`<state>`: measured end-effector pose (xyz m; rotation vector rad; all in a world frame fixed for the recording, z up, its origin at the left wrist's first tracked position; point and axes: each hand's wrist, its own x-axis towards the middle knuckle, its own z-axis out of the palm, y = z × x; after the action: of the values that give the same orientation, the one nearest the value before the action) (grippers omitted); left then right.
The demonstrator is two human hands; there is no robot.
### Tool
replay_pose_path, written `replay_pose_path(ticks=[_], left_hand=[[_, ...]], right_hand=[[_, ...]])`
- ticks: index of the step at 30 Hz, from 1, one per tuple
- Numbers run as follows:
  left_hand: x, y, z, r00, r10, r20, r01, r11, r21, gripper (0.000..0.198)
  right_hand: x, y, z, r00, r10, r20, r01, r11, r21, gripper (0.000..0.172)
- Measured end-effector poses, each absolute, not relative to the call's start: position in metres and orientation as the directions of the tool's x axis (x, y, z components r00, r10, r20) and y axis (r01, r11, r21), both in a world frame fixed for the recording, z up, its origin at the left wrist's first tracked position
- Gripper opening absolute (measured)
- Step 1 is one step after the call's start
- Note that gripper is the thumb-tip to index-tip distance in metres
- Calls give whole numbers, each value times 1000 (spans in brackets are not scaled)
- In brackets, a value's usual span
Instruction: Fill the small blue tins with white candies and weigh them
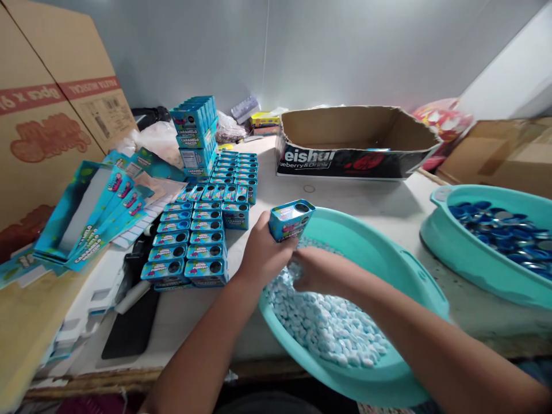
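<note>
In the head view, the left hand (262,248) grips a blue tin (290,224) at the centre of the frame, above the rim of a turquoise basin (375,238). Just below it, the right hand (317,271) reaches in among pale candies (336,333), fingers curled; whether they grip anything I cannot tell. Similar tins (190,247) stand in rows left of centre; a second basin (444,241) with blue-and-silver pieces (504,236) sits at the right edge.

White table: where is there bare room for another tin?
Bare table lies between the black carton and candy basin, between that basin and the right basin, and between the black slab and left forearm. The left side is crowded with tins and printed cardboard.
</note>
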<state>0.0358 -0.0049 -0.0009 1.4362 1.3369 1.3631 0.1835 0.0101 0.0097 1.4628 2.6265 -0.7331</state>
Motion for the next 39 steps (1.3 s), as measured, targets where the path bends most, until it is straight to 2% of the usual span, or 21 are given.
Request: replay_pose_path(ticks=[3, 5, 6, 8, 10, 12, 14, 17, 24, 39], left_hand=[[36, -6, 0, -85, 972, 219, 225, -196, 955, 27], [36, -8, 1, -83, 975, 204, 275, -175, 946, 27], [36, -9, 2, -78, 977, 200, 305, -167, 937, 26], [36, -11, 3, -59, 978, 200, 375, -164, 913, 23], [37, -13, 4, -23, 979, 202, 438, -171, 883, 22], [38, -14, 5, 16, 985, 173, 494, -158, 855, 24], [38, -15, 6, 57, 990, 126, 546, -137, 826, 25], [38, -16, 8, 114, 990, 83, 584, -135, 800, 22], [35, -20, 6, 316, 942, 109, 541, -274, 795, 20], [34, -22, 16, 341, 940, 26, 630, -249, 735, 23]], right_hand=[[202, 23, 21, -374, 902, -217, 912, 316, -260, 19], [216, 32, 29, -292, 943, -162, 934, 245, -259, 14], [223, 36, 34, -251, 960, -127, 933, 205, -297, 13], [233, 40, 41, -163, 985, -54, 882, 121, -455, 17], [238, 41, 46, -88, 996, 3, 756, 69, -651, 26], [237, 40, 49, -13, 998, 66, 602, 60, -796, 33], [232, 38, 49, 83, 989, 121, 438, 73, -896, 36], [221, 35, 48, 153, 978, 138, 215, 104, -971, 35], [200, 26, 50, 115, 985, 130, -16, 133, -991, 33], [198, 29, 39, 69, 987, 143, -248, 156, -956, 38]])
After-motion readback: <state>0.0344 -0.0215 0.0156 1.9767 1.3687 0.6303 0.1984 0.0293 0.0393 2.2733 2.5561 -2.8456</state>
